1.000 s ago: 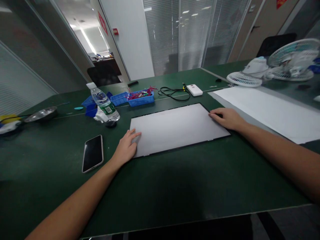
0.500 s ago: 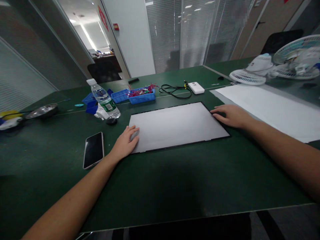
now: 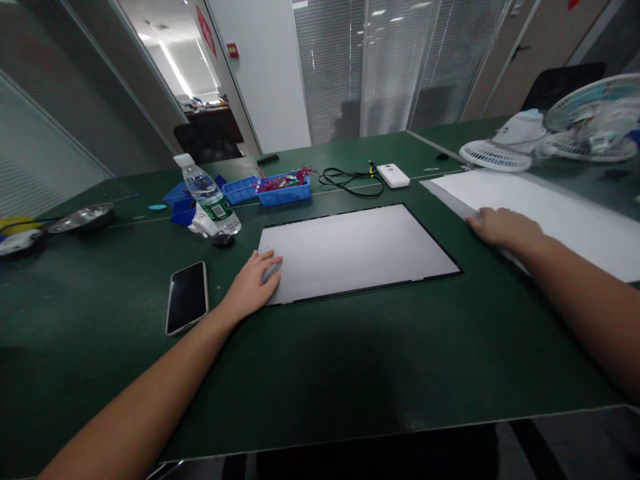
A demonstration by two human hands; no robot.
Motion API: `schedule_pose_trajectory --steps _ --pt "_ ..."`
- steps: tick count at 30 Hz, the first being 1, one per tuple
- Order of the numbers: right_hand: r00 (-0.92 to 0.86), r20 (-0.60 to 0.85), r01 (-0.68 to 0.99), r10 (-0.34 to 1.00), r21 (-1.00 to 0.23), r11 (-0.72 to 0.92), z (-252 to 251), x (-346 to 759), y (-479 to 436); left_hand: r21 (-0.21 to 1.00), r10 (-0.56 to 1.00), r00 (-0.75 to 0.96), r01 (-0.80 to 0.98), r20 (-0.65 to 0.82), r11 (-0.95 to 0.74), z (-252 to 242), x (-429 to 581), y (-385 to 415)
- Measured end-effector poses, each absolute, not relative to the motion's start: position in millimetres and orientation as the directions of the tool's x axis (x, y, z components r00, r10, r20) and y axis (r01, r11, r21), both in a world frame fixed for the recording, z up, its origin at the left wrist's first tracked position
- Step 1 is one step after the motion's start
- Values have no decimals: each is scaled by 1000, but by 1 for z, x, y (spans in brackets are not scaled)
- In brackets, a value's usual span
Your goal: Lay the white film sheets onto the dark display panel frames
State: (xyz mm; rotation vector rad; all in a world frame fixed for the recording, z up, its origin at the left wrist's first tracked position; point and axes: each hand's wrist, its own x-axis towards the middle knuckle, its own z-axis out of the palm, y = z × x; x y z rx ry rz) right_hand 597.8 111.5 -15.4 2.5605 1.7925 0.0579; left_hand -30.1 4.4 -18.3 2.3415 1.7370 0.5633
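Note:
A flat white panel with a thin black frame (image 3: 355, 253) lies on the green table (image 3: 340, 373). On the panel's left edge rests my left hand (image 3: 254, 283), its fingers spread. Right of the panel and apart from it, my right hand (image 3: 505, 229) is at the left edge of the white sheets (image 3: 565, 213). The fingers of that hand are bent and pressed together at the edge; whether a sheet is between them is too small to tell.
Left of the panel are a phone (image 3: 187, 298), a black mouse (image 3: 223, 241) and a water bottle (image 3: 213, 200). Behind it stand a blue tray of red wires (image 3: 284, 193), a black cable (image 3: 350, 180) and a white box (image 3: 393, 175). Fan parts (image 3: 495, 155) lie at the back right.
My right hand has left the panel's right edge and moved right to the white sheets, its fingers now bent. My left hand has hardly moved.

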Motion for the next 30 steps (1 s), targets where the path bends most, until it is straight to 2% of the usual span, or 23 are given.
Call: schedule_pose_trajectory --steps 13,16,20,22,30 --pt "227 127 972 966 32 -232 1 577 103 340 947 265 886 184 -314 -15 -29 3" --pt "296 181 952 938 28 -306 -4 577 104 342 944 267 884 193 -319 -15 -29 3" --pt "473 32 881 881 -34 -472 -9 576 108 343 942 272 881 198 -326 -16 -30 3" --pt "457 -15 889 889 -39 -457 -9 575 109 338 940 280 880 197 -333 -16 -30 3" --pt "364 -18 931 931 12 -364 -2 565 104 350 942 269 878 202 -326 -15 -29 2"
